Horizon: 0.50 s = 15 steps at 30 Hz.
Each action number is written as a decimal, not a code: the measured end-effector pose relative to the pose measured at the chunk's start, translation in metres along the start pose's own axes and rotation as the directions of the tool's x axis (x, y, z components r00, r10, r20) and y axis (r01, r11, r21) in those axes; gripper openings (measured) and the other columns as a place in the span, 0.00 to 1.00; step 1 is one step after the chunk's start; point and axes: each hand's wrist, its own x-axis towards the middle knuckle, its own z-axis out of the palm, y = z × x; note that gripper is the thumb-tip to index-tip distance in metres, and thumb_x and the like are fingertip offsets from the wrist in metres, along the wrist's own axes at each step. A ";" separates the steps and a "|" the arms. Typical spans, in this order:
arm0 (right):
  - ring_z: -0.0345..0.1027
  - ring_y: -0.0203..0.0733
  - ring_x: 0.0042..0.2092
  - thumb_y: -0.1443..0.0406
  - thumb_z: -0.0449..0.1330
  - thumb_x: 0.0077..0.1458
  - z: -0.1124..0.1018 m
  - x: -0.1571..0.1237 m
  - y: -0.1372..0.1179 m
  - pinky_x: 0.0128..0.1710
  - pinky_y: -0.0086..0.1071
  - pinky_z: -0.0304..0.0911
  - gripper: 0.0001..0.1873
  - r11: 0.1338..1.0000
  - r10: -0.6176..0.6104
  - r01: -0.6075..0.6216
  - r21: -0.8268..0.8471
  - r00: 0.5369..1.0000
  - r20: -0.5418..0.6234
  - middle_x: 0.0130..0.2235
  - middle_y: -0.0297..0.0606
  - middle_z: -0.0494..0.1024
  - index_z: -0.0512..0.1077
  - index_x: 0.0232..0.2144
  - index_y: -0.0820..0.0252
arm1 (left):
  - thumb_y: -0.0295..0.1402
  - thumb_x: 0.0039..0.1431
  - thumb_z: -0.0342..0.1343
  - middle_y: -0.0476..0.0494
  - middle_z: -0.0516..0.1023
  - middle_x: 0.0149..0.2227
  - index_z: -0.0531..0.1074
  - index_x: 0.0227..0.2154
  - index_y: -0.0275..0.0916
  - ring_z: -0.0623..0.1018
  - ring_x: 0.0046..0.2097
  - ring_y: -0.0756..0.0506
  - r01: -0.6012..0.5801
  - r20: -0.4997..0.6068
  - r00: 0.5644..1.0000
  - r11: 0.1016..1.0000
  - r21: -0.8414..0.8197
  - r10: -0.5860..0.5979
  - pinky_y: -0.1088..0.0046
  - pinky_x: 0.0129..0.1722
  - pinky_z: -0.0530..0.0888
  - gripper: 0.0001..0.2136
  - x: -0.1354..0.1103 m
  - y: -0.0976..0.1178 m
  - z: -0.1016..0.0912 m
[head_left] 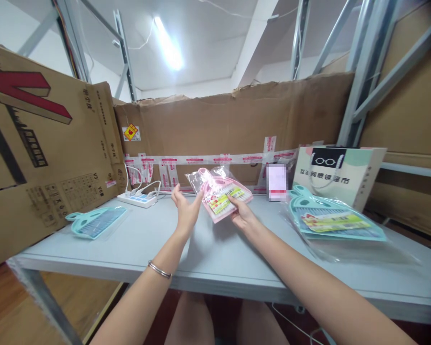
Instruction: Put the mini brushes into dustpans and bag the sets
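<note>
Above the middle of the table, my right hand (241, 213) grips a pink dustpan and brush set (215, 218) by its lower right edge, thumb on top. The set is in a clear plastic bag with a yellow-green printed label. My left hand (187, 206) is beside the set's left side, fingers spread and holding nothing; I cannot tell whether its thumb touches the bag. A turquoise dustpan and brush set (98, 223) lies on the left of the table. On the right are bagged turquoise dustpan sets (337, 220) with a similar label.
A white power strip (138, 199) with plugs and cables sits at the back left of the table (158, 249). Large cardboard boxes (208, 124) wall the back and left. A paper bag (366, 177) and a small pinkish-white box (277, 179) stand at the back right.
</note>
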 end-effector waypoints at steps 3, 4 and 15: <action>0.72 0.42 0.43 0.73 0.60 0.44 0.002 -0.003 0.004 0.45 0.36 0.68 0.11 1.000 -0.007 0.007 0.011 1.000 -0.014 0.35 0.35 0.79 0.69 0.33 0.58 | 0.45 0.49 0.57 0.33 0.64 0.54 0.54 0.54 0.40 0.69 0.52 0.39 0.383 0.442 0.861 0.893 -0.235 -0.252 0.65 0.42 0.71 0.31 -0.002 -0.003 0.005; 0.73 0.42 0.42 0.73 0.61 0.43 0.003 -0.004 0.004 0.45 0.36 0.69 0.11 1.000 -0.002 0.002 0.003 1.000 -0.009 0.35 0.35 0.79 0.69 0.33 0.59 | 0.43 0.48 0.59 0.34 0.67 0.52 0.56 0.53 0.40 0.72 0.50 0.40 0.426 0.561 0.800 0.858 -0.286 -0.210 0.66 0.40 0.72 0.30 -0.004 -0.004 0.008; 0.73 0.37 0.33 0.66 0.61 0.47 -0.003 -0.003 -0.009 0.34 0.31 0.70 0.06 0.966 0.041 -0.067 -0.250 0.994 -0.106 0.28 0.34 0.77 0.67 0.30 0.57 | 0.31 0.39 0.64 0.37 0.76 0.44 0.69 0.45 0.36 0.76 0.42 0.42 0.515 0.613 0.759 0.778 -0.360 -0.219 0.68 0.37 0.73 0.25 -0.004 -0.021 0.010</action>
